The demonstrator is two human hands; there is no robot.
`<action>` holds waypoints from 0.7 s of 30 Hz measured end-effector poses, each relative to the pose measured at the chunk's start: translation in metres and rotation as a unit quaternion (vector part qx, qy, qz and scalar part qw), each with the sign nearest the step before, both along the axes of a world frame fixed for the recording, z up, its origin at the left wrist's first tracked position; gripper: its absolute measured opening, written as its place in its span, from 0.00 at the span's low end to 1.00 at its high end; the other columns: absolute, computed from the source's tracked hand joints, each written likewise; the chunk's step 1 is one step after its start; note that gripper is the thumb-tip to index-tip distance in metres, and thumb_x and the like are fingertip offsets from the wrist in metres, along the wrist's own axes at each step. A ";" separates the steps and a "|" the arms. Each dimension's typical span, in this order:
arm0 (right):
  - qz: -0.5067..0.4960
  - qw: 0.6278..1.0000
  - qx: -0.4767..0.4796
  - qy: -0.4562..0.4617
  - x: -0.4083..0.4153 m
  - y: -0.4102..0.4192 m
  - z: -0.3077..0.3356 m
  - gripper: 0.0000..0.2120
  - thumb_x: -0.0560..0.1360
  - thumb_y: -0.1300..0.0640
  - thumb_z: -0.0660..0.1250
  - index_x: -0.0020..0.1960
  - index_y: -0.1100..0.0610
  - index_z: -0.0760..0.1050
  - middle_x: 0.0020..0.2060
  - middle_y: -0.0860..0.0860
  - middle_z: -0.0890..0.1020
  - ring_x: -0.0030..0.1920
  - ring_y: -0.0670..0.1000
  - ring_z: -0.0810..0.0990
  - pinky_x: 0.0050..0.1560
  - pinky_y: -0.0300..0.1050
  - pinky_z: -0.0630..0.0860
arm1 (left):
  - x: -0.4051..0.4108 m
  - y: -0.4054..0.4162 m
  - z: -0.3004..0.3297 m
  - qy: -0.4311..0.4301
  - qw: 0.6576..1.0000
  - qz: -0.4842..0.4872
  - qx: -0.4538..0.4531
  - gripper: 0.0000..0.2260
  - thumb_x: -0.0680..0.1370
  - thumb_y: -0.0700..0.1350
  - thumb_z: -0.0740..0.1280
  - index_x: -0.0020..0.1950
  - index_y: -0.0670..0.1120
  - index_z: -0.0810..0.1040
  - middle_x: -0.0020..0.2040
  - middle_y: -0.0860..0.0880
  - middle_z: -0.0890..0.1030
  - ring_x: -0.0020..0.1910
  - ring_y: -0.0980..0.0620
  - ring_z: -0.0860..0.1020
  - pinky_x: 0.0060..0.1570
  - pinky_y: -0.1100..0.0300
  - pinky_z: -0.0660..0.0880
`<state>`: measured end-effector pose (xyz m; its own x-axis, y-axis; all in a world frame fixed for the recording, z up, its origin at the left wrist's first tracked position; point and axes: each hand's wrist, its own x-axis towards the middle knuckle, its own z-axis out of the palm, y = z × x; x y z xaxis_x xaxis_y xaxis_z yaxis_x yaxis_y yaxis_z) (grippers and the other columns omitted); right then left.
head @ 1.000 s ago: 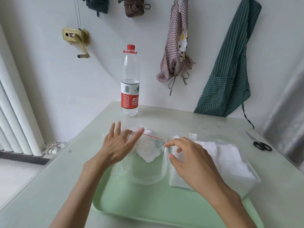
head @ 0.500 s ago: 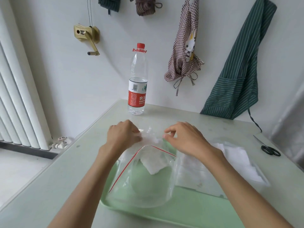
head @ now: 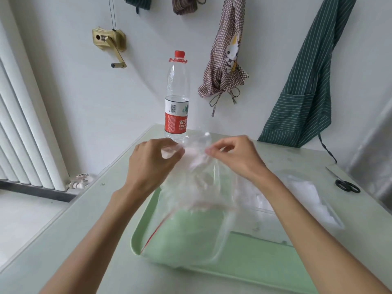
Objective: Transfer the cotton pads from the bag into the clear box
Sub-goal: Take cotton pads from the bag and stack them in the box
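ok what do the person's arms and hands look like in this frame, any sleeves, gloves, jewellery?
Both arms are bare from the bottom edge of the frame up to the hands: no sleeves in view. The left hand and right hand wear no gloves. No rings, watch, bracelet or wrist strap visible on either side. No markings, tape or cables on the forearms. Fingernails look short and unpainted, though motion blur limits detail.

There are two hands: the left hand (head: 152, 162) and the right hand (head: 235, 158). They hold one clear bag (head: 197, 204). One green tray (head: 244, 270) lies on one table (head: 84, 219). One clear box (head: 307, 200) holds cotton pads (head: 305, 189); their number I cannot tell. There is one water bottle (head: 177, 98), one pair of scissors (head: 347, 185), and two aprons on the wall: one checked apron (head: 224, 60) and one striped apron (head: 307, 85).
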<state>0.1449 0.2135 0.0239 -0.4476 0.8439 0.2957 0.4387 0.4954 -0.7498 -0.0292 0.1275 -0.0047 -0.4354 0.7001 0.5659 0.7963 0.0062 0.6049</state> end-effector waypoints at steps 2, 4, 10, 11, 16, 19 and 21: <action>0.021 1.000 -0.014 -0.005 -0.002 0.003 -0.003 0.03 0.69 0.53 0.75 0.41 0.53 0.84 0.39 0.49 0.86 0.42 0.47 0.83 0.52 0.45 0.77 | -0.002 0.003 0.000 0.008 1.000 0.013 -0.015 0.08 0.73 0.56 0.68 0.47 0.55 0.82 0.48 0.56 0.84 0.53 0.52 0.80 0.43 0.59 0.69; -0.023 0.999 -0.015 0.034 -0.001 0.008 -0.006 0.05 0.68 0.52 0.75 0.42 0.53 0.84 0.39 0.48 0.85 0.43 0.47 0.83 0.52 0.42 0.77 | -0.004 0.005 -0.001 0.007 0.999 0.005 -0.040 0.08 0.73 0.55 0.69 0.49 0.55 0.82 0.50 0.56 0.84 0.55 0.52 0.79 0.45 0.59 0.70; -0.021 0.998 -0.051 -0.043 0.001 0.007 -0.011 0.12 0.69 0.52 0.75 0.52 0.51 0.81 0.46 0.48 0.83 0.47 0.47 0.80 0.49 0.39 0.74 | -0.011 -0.006 0.007 0.014 0.992 -0.071 -0.102 0.16 0.74 0.55 0.68 0.61 0.55 0.76 0.60 0.55 0.79 0.61 0.51 0.74 0.57 0.56 0.69; -0.033 0.998 -0.038 -0.043 0.006 0.002 -0.007 0.14 0.70 0.52 0.74 0.54 0.51 0.80 0.47 0.47 0.82 0.47 0.48 0.80 0.49 0.39 0.73 | -0.013 -0.016 0.013 -0.032 0.989 -0.131 -0.068 0.14 0.74 0.57 0.67 0.57 0.55 0.77 0.56 0.58 0.80 0.58 0.55 0.76 0.56 0.57 0.71; 0.071 0.995 -0.038 -0.054 0.039 -0.044 0.009 0.14 0.67 0.41 0.72 0.50 0.46 0.80 0.44 0.43 0.83 0.47 0.42 0.80 0.49 0.35 0.73 | -0.021 -0.052 0.017 0.056 0.902 -0.287 -0.319 0.27 0.65 0.68 0.64 0.63 0.63 0.72 0.61 0.72 0.71 0.63 0.71 0.67 0.65 0.66 0.63; 0.080 0.989 0.015 -0.126 0.041 -0.060 -0.005 0.13 0.67 0.39 0.71 0.49 0.42 0.80 0.44 0.38 0.82 0.49 0.38 0.78 0.52 0.36 0.72 | -0.021 -0.036 -0.002 0.032 0.918 -0.230 -0.321 0.21 0.72 0.66 0.58 0.60 0.61 0.76 0.61 0.65 0.74 0.63 0.62 0.71 0.66 0.62 0.65; 0.002 0.985 0.128 -0.118 0.034 -0.062 -0.019 0.06 0.70 0.48 0.72 0.47 0.43 0.80 0.42 0.38 0.81 0.46 0.39 0.77 0.52 0.41 0.72 | -0.018 -0.022 -0.016 0.001 0.923 -0.179 -0.341 0.19 0.77 0.63 0.53 0.56 0.61 0.79 0.59 0.56 0.79 0.59 0.52 0.76 0.62 0.56 0.69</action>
<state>0.1784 0.1513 0.0051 -0.5330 0.7527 0.3865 0.5826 0.6577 -0.4774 -0.0472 0.1057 -0.0209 -0.1074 0.9925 -0.0588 0.8222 0.1219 0.5560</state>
